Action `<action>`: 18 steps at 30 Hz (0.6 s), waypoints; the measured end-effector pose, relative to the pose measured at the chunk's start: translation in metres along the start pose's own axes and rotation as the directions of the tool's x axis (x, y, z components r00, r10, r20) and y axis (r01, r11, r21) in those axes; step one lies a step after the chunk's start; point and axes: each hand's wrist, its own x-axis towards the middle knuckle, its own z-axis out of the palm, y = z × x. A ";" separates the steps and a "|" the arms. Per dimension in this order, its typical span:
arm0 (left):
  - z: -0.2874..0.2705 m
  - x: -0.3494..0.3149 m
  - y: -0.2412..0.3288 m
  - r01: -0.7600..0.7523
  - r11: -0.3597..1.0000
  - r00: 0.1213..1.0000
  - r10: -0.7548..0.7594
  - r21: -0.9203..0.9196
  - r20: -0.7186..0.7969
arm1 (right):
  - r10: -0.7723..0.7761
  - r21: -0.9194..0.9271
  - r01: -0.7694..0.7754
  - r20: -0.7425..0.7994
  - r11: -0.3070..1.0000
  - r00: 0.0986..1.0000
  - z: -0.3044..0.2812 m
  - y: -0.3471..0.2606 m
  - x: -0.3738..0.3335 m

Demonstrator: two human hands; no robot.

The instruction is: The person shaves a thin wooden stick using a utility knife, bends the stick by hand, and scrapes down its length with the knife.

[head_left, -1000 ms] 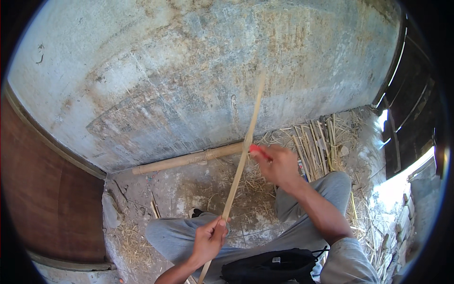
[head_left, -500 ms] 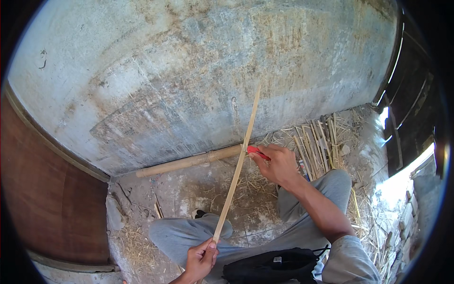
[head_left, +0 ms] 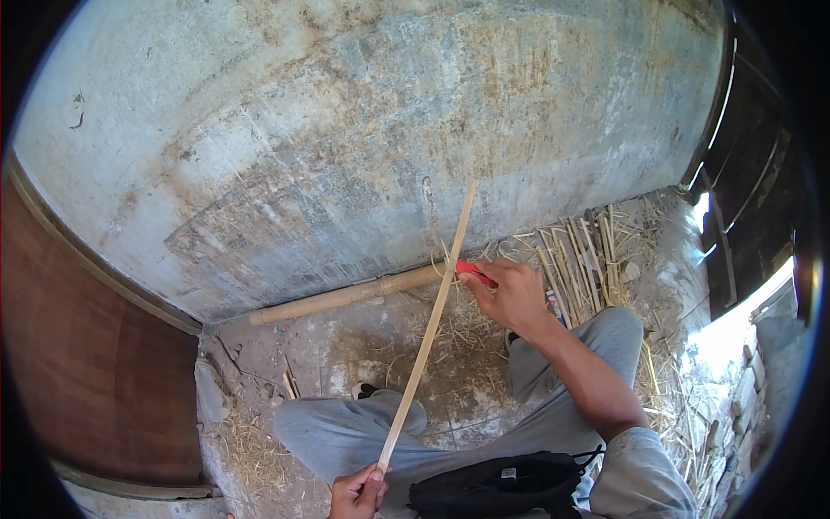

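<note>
A long pale bamboo strip point(head_left: 422, 350) slants up and away from my lap toward the wall. Its near end is pinched in my left hand point(head_left: 358, 494), low in the view. My right hand point(head_left: 510, 292) is closed round a red-handled cutter point(head_left: 471, 271), which rests against the strip's right side past its middle. The blade is hidden behind the strip and my fingers. At the cutter, a thin curled shaving point(head_left: 438, 259) stands out from the strip's left side.
A thick bamboo pole point(head_left: 320, 304) lies along the foot of the stained wall point(head_left: 363, 130). Several split strips point(head_left: 575, 264) are piled at right, with loose shavings point(head_left: 467, 333) on the floor. A black bag point(head_left: 497, 489) sits on my lap. A brown panel point(head_left: 104, 346) stands at left.
My left hand has drawn the strip down and back toward me, so its far tip is lower. The cutter stays in nearly the same place, and a curled shaving now shows beside it.
</note>
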 end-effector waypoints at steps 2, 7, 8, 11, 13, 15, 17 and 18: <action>-0.005 -0.005 -0.003 0.047 0.999 0.999 -0.047 -0.011 -0.001 | -0.036 0.012 0.036 -0.036 0.999 0.999 0.002 0.001 -0.001; -0.010 -0.022 -0.017 -0.035 0.996 0.999 0.035 0.078 -0.001 | 0.112 -0.055 -0.110 0.031 0.992 0.993 -0.008 0.005 0.011; -0.009 -0.024 -0.016 -0.037 0.996 0.999 0.037 0.079 0.000 | 0.111 -0.055 -0.110 0.029 0.992 0.993 -0.008 0.005 0.010; -0.008 -0.029 -0.014 -0.067 0.993 0.996 0.072 0.096 -0.051 | 0.021 -0.051 -0.023 -0.042 0.998 0.999 -0.002 0.011 0.006; -0.010 -0.030 -0.018 -0.058 0.998 0.997 0.059 0.022 -0.048 | 0.049 -0.062 -0.050 -0.013 0.997 0.999 0.000 0.014 0.006; -0.011 -0.039 -0.010 -0.009 1.000 0.999 0.009 0.010 -0.045 | 0.092 -0.078 -0.089 0.033 0.993 0.995 -0.006 0.013 0.010; -0.014 -0.044 -0.002 0.040 0.999 0.998 -0.040 0.002 -0.039 | 0.137 -0.095 -0.130 0.076 0.987 0.988 -0.007 0.012 0.010; -0.017 -0.045 -0.001 -0.024 0.995 0.999 0.028 0.095 -0.043 | 0.129 -0.094 -0.122 0.075 0.988 0.989 -0.005 0.012 0.009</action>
